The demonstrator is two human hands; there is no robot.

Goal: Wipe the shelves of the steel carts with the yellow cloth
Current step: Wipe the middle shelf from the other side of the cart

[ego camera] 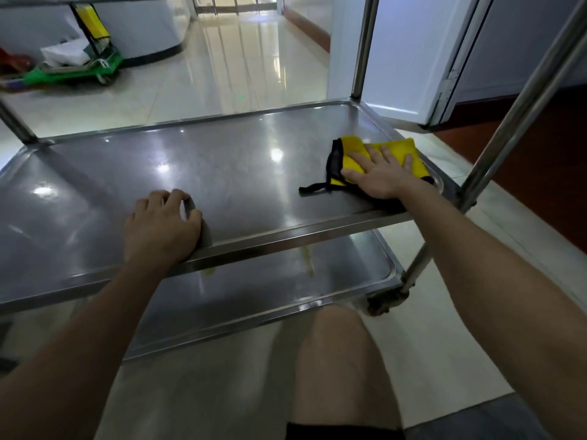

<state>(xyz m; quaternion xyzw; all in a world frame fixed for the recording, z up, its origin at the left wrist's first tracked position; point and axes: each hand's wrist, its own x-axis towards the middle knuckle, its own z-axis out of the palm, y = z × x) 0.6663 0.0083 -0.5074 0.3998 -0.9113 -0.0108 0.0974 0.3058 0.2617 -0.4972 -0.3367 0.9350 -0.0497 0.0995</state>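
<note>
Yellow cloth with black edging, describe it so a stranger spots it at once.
Look at the steel cart, at its wide middle shelf. At its right end the right hand presses flat on the yellow, black-edged cloth. Nothing else on that grey metal is coloured.

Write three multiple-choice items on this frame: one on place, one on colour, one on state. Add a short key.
1. Where on the cart's flat steel middle shelf does the folded yellow cloth lie?
A. left end
B. centre
C. right end

2. What colour is the cloth's trim?
A. black
B. red
C. white

3. How does the right hand meet the cloth?
A. pinches one corner
B. presses flat on it
C. hovers clear above it

Key: 1C, the cloth sits by the shelf's right rim; 2A, black edging and a loose black strip show; 3B, the fingers lie spread and straight on the cloth.
</note>
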